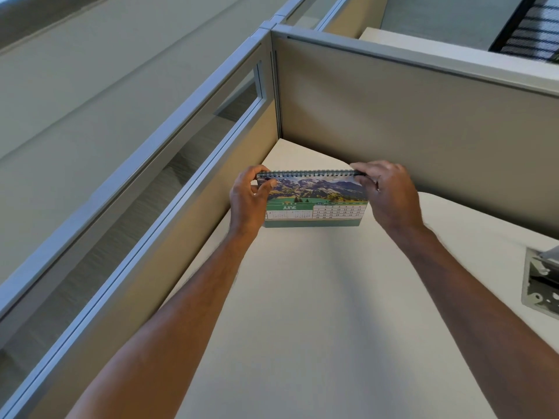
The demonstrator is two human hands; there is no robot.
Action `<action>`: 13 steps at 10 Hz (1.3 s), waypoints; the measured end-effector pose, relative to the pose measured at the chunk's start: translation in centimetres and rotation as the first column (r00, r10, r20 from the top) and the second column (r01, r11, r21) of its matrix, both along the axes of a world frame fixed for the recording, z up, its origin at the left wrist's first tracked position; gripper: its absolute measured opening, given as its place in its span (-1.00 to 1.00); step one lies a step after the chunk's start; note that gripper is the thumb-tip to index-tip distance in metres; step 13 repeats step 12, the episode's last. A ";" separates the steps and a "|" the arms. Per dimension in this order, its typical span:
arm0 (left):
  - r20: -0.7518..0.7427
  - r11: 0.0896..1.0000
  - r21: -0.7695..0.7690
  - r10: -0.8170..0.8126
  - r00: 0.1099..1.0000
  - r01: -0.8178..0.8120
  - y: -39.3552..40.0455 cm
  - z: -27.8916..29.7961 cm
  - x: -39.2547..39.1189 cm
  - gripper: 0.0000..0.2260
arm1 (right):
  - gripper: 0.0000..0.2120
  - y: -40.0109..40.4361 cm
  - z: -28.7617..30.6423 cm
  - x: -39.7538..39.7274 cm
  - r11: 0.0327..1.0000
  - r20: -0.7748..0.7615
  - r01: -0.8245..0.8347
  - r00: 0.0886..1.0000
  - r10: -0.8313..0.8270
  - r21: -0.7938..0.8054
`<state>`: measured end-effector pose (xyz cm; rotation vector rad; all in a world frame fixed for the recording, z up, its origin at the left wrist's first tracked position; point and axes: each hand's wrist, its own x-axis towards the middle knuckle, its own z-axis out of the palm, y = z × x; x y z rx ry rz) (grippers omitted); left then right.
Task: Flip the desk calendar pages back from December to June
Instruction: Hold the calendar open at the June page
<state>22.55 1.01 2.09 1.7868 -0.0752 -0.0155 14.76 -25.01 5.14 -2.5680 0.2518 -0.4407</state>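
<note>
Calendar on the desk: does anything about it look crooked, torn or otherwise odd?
Nothing stands out. The calendar stands upright on the desk, showing June, its pages flat. The left hand and right hand grip its top corners.

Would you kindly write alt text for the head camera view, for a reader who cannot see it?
A left hand and right hand grip the top corners of a spiral desk calendar showing June under a mountain photo. It stands on a pale desk in a cubicle corner.

Soft, even indoor light, fairly bright, with faint shadows on the worktop [332, 297]. Wide-angle bending tilts the partition lines (strongest toward the frame's edges). Focus is slightly soft.
</note>
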 end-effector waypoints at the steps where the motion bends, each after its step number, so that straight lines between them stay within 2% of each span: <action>1: 0.014 1.000 0.021 0.009 1.000 -0.009 -0.1 0.0 -0.3 -0.76 | -0.70 -0.7 -0.7 -1.0 0.978 0.060 0.054 0.996 -0.068 0.200; 3: 0.075 0.993 0.115 0.020 0.997 -0.029 0.1 0.2 -0.8 -0.73 | -0.67 0.5 -1.3 -1.5 0.912 0.098 0.157 0.973 -0.208 0.378; 8: 0.118 0.980 0.197 0.017 0.993 -0.040 0.4 0.1 -2.2 -0.64 | -0.59 2.1 -1.8 -2.7 0.928 0.040 0.287 0.952 -0.305 0.238; 10: 0.119 0.977 0.214 -0.001 0.993 -0.025 0.5 0.2 -2.2 -0.64 | -0.58 1.7 -2.3 -2.6 0.924 0.030 0.273 0.956 -0.291 0.269; 12: 0.152 0.925 0.379 -0.058 0.987 -0.004 0.9 0.6 -2.6 -0.44 | -0.50 1.7 -1.1 -3.2 0.940 -0.018 0.220 0.975 -0.223 0.263; 13: 0.152 0.925 0.379 -0.058 0.987 -0.004 0.9 0.6 -2.6 -0.44 | -0.50 1.7 -1.1 -3.2 0.940 -0.018 0.220 0.975 -0.223 0.263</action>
